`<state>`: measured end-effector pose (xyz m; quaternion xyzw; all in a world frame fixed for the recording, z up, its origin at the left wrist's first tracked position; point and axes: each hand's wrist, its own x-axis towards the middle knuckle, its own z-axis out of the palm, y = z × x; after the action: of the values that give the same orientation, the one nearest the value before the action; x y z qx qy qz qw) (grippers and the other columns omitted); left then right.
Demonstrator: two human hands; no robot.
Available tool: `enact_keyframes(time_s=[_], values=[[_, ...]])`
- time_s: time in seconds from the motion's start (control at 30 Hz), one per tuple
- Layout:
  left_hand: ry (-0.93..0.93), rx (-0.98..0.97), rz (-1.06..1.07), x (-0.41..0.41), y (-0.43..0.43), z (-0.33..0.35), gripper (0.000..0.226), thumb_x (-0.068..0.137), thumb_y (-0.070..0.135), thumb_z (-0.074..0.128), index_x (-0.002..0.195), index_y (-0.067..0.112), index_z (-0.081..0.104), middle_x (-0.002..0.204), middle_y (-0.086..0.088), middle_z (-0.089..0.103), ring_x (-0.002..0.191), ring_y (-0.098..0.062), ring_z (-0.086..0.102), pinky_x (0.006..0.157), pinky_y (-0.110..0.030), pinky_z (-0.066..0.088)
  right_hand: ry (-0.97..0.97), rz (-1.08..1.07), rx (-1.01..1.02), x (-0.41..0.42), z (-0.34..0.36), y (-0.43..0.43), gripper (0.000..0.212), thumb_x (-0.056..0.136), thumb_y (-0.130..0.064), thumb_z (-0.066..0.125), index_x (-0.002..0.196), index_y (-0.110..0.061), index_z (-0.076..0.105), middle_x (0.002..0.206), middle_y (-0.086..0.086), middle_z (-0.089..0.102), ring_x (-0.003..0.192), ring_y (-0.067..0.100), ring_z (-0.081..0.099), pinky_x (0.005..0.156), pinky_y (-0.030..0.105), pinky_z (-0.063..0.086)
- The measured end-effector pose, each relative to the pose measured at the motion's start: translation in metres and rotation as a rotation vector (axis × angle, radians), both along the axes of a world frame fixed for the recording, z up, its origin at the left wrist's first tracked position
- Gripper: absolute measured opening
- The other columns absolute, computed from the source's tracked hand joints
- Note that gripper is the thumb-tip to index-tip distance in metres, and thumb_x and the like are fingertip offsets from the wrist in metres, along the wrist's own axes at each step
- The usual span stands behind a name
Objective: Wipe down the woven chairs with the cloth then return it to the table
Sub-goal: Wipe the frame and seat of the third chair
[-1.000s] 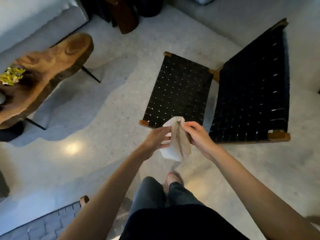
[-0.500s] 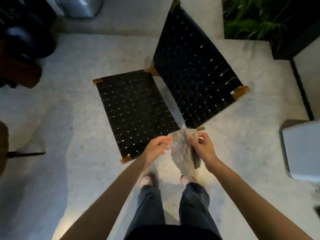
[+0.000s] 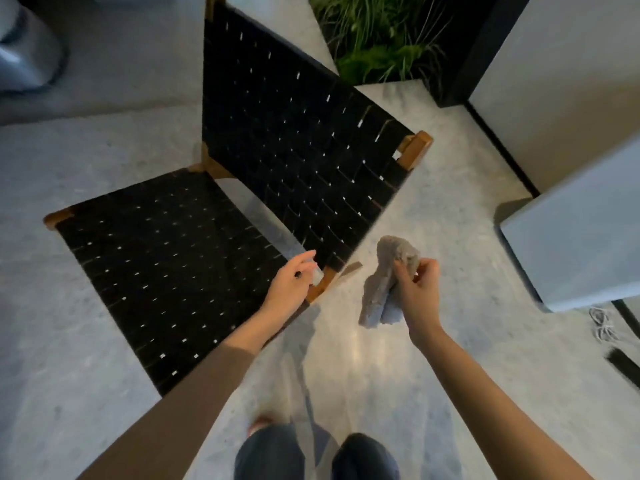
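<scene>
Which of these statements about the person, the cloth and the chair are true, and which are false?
1. The right hand grips the grey cloth. True.
2. The left hand holds the cloth too. False: it is open, by a corner of the woven chair, apart from the cloth.
3. The cloth lies spread on the chair's seat. False: it hangs bunched from the right hand, over the floor beside the chair.
4. The chair's seat and backrest are black weave on a wooden frame. True.
5. A green plant stands beyond the backrest. True.
</scene>
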<state>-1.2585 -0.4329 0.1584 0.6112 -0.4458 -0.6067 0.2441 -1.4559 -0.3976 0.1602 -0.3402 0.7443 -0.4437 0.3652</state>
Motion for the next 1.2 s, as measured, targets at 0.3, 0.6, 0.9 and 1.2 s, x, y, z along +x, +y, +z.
enact_keyframes(time_s=[0.3, 0.6, 0.9, 1.2], values=[[-0.009, -0.646, -0.266, -0.064, -0.104, -0.075, 0.057, 0.100, 0.020, 0.045, 0.146, 0.044, 0.021, 0.157, 0.015, 0.009, 0.141, -0.004, 0.011, 0.111, -0.032, 0.019, 0.001, -0.200, -0.606, -0.026, -0.055, -0.104, 0.012, 0.099, -0.018, 0.050, 0.096, -0.016, 0.039, 0.083, -0.005, 0.045, 0.066, -0.007, 0.047, 0.065, 0.017, 0.043], [-0.090, -0.973, -0.362, -0.093, -0.157, -0.092, 0.063, 0.100, 0.023, 0.045, 0.146, 0.049, 0.010, 0.152, 0.024, -0.024, 0.139, -0.009, -0.026, 0.114, -0.043, -0.004, 0.320, 0.101, -0.986, -0.032, -0.032, -0.189, 0.042, 0.101, -0.022, 0.046, 0.141, -0.021, 0.031, 0.160, 0.002, 0.011, 0.144, 0.006, 0.014, 0.111, 0.019, 0.018], [-0.121, -1.126, -0.384, -0.086, -0.154, -0.148, 0.061, 0.101, 0.026, 0.041, 0.143, 0.053, 0.007, 0.153, 0.027, -0.015, 0.139, 0.001, -0.019, 0.113, -0.039, 0.001, 0.507, -0.117, -0.991, -0.031, -0.082, -0.214, 0.054, 0.103, -0.041, 0.032, 0.153, -0.027, 0.016, 0.158, -0.009, 0.021, 0.108, -0.014, 0.032, 0.080, -0.011, 0.010], [-0.270, -1.209, -0.311, -0.062, -0.124, -0.247, 0.060, 0.102, 0.026, 0.033, 0.134, 0.062, -0.003, 0.147, 0.035, -0.023, 0.135, 0.010, -0.025, 0.112, -0.030, -0.001, 0.424, -0.195, -0.907, 0.013, -0.205, -0.174, 0.051, 0.101, -0.046, 0.030, 0.149, -0.030, 0.024, 0.139, -0.013, 0.045, 0.105, -0.009, 0.038, 0.091, 0.009, 0.024]])
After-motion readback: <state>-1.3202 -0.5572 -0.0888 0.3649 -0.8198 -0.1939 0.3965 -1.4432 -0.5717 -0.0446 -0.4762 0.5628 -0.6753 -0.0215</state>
